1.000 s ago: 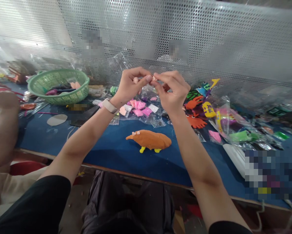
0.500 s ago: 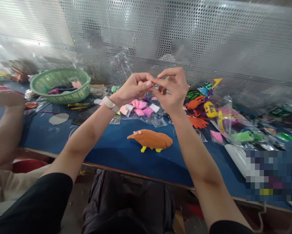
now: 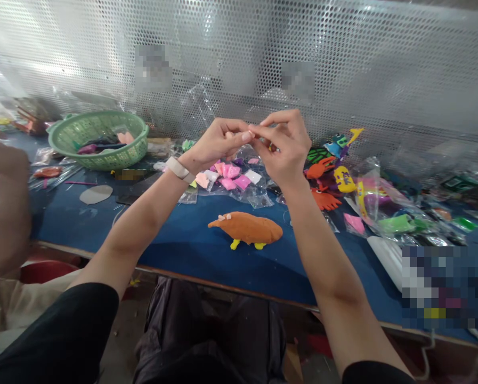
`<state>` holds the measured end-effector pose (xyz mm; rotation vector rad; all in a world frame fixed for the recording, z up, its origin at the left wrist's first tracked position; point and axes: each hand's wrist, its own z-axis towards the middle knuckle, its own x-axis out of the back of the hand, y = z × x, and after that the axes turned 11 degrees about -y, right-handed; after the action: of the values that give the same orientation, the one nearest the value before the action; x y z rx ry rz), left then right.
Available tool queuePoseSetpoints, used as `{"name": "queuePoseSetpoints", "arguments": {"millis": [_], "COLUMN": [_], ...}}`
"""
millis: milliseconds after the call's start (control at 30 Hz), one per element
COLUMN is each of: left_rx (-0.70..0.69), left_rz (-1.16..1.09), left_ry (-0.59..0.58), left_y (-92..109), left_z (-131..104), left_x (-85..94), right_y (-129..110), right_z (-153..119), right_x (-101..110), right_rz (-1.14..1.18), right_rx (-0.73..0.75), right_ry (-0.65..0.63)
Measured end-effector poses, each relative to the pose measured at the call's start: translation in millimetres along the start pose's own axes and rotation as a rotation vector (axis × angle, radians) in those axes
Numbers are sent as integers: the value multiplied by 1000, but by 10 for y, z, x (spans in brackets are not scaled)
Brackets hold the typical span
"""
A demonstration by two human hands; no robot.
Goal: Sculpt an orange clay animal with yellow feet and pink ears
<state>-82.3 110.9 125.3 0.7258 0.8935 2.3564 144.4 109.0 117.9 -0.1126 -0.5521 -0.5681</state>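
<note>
My left hand [image 3: 223, 140] and my right hand [image 3: 284, 146] meet fingertip to fingertip above the back of the table. Between their pinched fingers is a tiny pale pink piece [image 3: 251, 133], mostly covered, perhaps modelling clay. The right hand's upper fingers are curled away from the pinch. Below the hands, an orange clay animal figure [image 3: 246, 228] rests on the blue table, its pointed snout to the left. Two small pale pink lumps [image 3: 225, 217] sit on its head, and yellow feet [image 3: 259, 246] show underneath.
Behind my hands lie small packets of pink clay [image 3: 228, 170]. A green basket [image 3: 137, 152] stands back left; orange, yellow and purple clay figures [image 3: 322, 198] are at the right, beside plastic bags [image 3: 398, 224]. A co-worker's arm [image 3: 5, 202] reaches in from the left.
My hands stay pinched together, the right one shifted very slightly right, and a bit of the pale piece now shows. The co-worker's arm has moved left. The orange figure has stayed put.
</note>
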Motion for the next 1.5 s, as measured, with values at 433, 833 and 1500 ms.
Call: {"name": "queuePoseSetpoints", "arguments": {"millis": [433,833,1500], "left_rx": [37,38,15], "left_rz": [4,-3,117], "left_ry": [-13,20,66], "left_y": [55,19,-43], "left_z": [-24,-14,-8], "left_x": [-27,-34,-2], "right_y": [26,-9,-14], "right_z": [2,-2,8], "right_x": [31,82,109], "right_rz": [-5,-27,-40], "right_rx": [36,-24,-6], "right_ry": [-31,-89,-89]}}
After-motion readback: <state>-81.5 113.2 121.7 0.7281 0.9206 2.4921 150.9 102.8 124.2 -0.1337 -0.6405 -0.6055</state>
